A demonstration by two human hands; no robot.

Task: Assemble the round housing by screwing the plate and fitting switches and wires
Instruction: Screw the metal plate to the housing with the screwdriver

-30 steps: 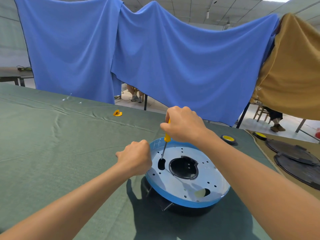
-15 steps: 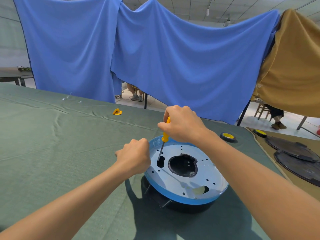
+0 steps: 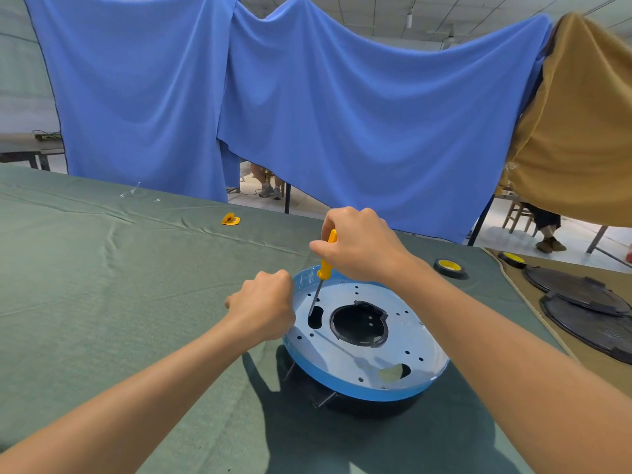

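Observation:
A round silver plate (image 3: 403, 350) with a blue rim, a big central hole and several small holes lies tilted on a black round housing (image 3: 369, 405) on the green table cloth. My right hand (image 3: 359, 244) grips the yellow handle of a screwdriver (image 3: 325, 268), held nearly upright. Its thin shaft points down to the dark slot at the plate's left side. My left hand (image 3: 263, 306) is curled at the plate's left rim and holds it; its fingers are hidden behind the hand.
A roll of tape with a yellow core (image 3: 449, 267) lies behind the plate, another roll (image 3: 512, 259) further right. Two black round covers (image 3: 581, 302) lie on a tan cloth at the right. A small yellow piece (image 3: 231, 219) sits far left. Blue and tan drapes hang behind.
Both hands stay where they were. The screwdriver tip remains at the slot on the plate's left side; only the view has shifted slightly.

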